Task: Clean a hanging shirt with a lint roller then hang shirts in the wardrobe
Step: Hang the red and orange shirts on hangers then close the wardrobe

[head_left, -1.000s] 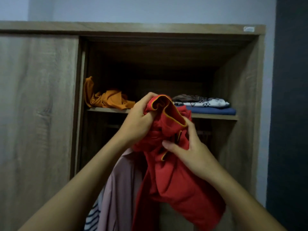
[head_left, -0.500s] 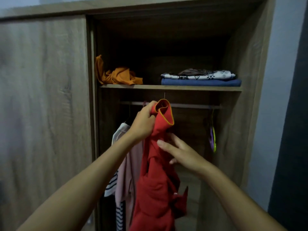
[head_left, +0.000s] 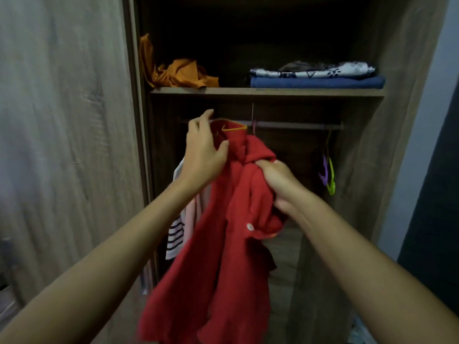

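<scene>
Red shirt [head_left: 223, 244] held up before the wardrobe rail [head_left: 298, 125]. Gripped at the collar by the left hand [head_left: 203, 155], bunched mid-body in the right hand's [head_left: 278, 184] curled fingers.

My right hand [head_left: 278, 184], which lay open against the shirt [head_left: 223, 244] a moment ago, now bunches its cloth. My left hand [head_left: 202, 152] now lifts the collar up to the rail [head_left: 298, 125].
</scene>
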{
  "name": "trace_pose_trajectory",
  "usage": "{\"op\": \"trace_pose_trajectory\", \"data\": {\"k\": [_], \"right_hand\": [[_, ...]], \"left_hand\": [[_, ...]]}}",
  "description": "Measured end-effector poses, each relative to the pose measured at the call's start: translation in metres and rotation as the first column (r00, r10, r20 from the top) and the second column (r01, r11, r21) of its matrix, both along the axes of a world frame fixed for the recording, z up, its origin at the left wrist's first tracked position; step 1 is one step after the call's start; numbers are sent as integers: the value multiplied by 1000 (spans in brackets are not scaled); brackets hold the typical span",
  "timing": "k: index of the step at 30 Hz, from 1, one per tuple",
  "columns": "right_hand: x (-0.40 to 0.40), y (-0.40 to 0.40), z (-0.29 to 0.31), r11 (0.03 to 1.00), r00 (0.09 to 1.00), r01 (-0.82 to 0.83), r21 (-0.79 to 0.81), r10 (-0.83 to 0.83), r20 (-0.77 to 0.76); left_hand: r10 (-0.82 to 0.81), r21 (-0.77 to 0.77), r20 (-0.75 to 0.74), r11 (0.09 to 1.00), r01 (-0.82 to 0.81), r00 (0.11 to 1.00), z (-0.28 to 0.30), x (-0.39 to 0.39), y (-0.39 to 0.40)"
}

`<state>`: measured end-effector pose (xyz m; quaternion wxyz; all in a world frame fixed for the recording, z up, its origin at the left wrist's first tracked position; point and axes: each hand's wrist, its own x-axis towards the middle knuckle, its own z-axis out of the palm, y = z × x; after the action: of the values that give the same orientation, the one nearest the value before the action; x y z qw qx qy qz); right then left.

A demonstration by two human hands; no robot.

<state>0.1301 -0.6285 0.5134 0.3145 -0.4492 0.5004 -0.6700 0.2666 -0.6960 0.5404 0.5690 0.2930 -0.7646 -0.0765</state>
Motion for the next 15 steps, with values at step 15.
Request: {"op": "trace_pose_trajectory", "data": {"k": [15], "right_hand": [[1, -52, 16, 979, 967, -202, -10, 201, 157]], "left_hand": [[-367, 154, 41, 921, 357, 930, -72, 12, -34]]}}
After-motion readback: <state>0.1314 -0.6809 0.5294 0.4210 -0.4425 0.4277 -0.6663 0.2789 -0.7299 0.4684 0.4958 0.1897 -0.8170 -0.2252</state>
